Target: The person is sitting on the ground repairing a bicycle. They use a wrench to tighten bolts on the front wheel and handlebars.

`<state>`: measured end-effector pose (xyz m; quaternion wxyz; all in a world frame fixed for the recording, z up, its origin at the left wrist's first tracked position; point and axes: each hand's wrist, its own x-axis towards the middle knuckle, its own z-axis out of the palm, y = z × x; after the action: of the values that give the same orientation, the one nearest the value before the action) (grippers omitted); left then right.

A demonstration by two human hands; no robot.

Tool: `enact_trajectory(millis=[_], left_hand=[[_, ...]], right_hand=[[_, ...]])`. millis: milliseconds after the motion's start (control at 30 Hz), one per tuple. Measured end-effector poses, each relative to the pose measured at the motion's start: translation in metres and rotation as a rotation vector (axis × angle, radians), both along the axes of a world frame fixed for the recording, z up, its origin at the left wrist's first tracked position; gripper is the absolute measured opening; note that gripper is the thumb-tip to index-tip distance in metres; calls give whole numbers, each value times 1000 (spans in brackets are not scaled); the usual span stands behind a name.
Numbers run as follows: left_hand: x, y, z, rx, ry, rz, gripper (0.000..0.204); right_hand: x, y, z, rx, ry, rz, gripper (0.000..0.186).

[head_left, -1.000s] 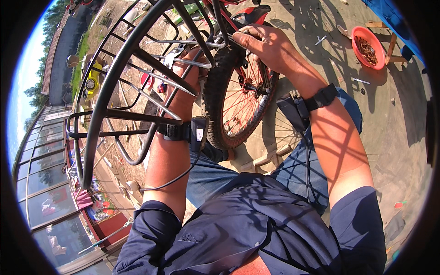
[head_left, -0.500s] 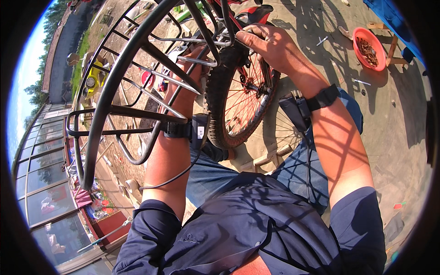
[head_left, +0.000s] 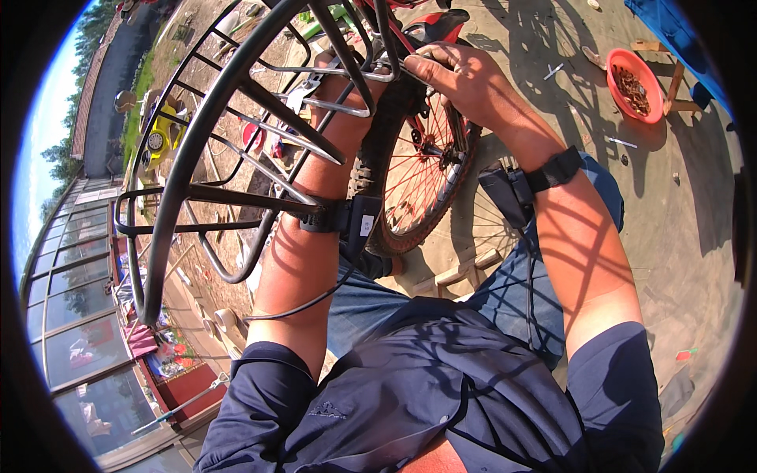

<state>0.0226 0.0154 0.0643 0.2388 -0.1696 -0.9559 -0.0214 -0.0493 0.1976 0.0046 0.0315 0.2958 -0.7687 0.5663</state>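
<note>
A bicycle fills the upper middle, its knobby black tire (head_left: 369, 175) and red-spoked wheel (head_left: 422, 154) tilted toward me. A black and silver metal rack (head_left: 177, 162) spreads over the upper left, nearest to the camera. My left hand (head_left: 347, 72) reaches behind the rack's bars to the tire's far left side; bars and the tire hide its fingers. My right hand (head_left: 461, 77) is at the top right of the wheel, thumb and fingers curled together against the bicycle's parts. What it grips there is hidden. A red and black saddle (head_left: 441, 27) shows just beyond.
A pink basin (head_left: 635, 87) of small brown parts stands at the right, beside a wooden stool leg (head_left: 674, 83) under blue cloth (head_left: 686, 35). White sticks (head_left: 623, 143) lie on the ground. A yellow toy car (head_left: 162, 135) and glazed windows (head_left: 79, 292) are at the left.
My left forearm has shifted rightward and farther in, across the tire's left edge, and the hand has moved up. My right hand stays nearly in place.
</note>
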Motion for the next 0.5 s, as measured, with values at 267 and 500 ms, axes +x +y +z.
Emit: enact_trajectory(millis=[267,500], left_hand=[[-13,-15,-28,-153,114,22,10],[-12,-9,-29,405,-147,59,14]], right_hand=[[1,1,2,38,-77,15,46],[1,2,3,42,-136,14,46]])
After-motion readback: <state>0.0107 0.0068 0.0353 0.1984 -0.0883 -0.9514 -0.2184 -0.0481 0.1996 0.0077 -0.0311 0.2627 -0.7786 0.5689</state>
